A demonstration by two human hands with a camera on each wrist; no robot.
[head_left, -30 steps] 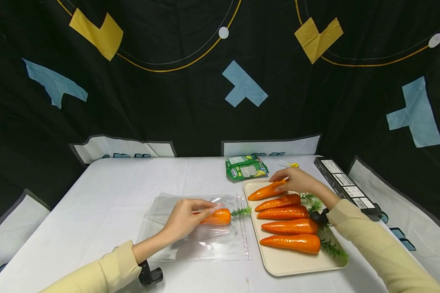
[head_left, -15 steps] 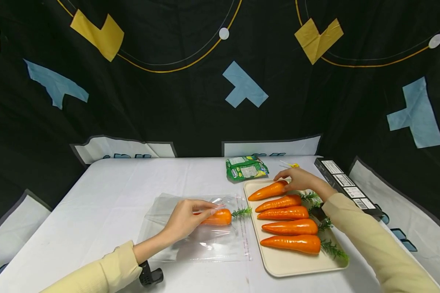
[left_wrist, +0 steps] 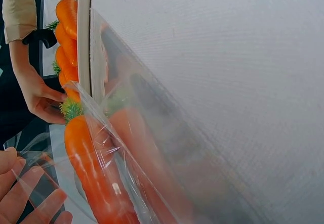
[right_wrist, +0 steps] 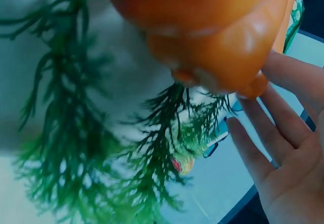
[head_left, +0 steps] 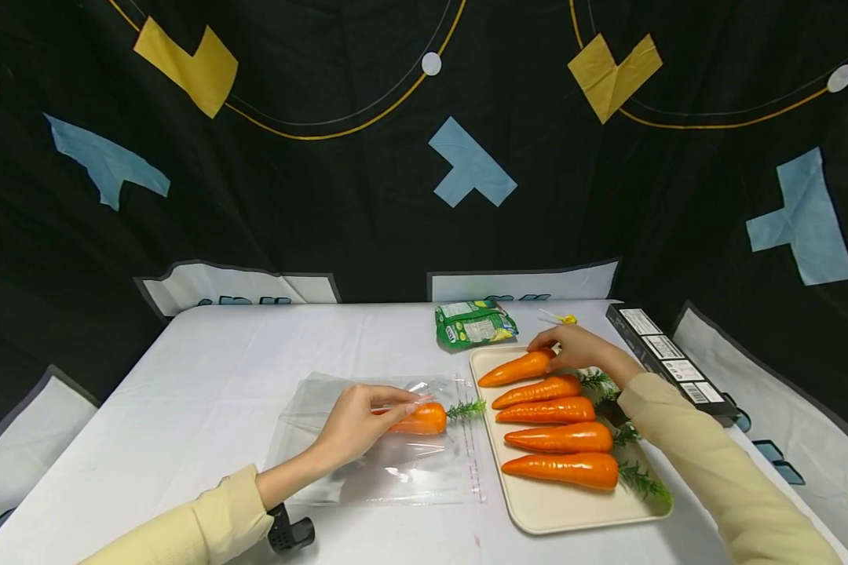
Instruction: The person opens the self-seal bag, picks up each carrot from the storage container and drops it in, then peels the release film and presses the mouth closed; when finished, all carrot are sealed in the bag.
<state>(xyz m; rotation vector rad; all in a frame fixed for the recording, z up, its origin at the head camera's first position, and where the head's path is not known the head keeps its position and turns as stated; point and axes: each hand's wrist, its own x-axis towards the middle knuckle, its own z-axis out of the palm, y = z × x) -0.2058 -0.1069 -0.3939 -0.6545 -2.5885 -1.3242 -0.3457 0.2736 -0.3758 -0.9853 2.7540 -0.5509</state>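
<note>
Five glossy orange carrots (head_left: 564,437) lie on the cream rectangular tray (head_left: 579,519); our right hand (head_left: 575,347) grips the farthest carrot (head_left: 512,369), thick end. We judge pick-up in hand; next: steady lift. Long axis crosswise, tip toward the tray's left rim. Left of it, our left hand (head_left: 356,416) pinches a clear plastic bag (head_left: 431,472) around another carrot (head_left: 422,420).

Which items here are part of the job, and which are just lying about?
Likely in the job: clear bag; carrot at the left hand; tray with five carrots.
Apparently just lying about: green packet; black box; small yellow item.
</note>
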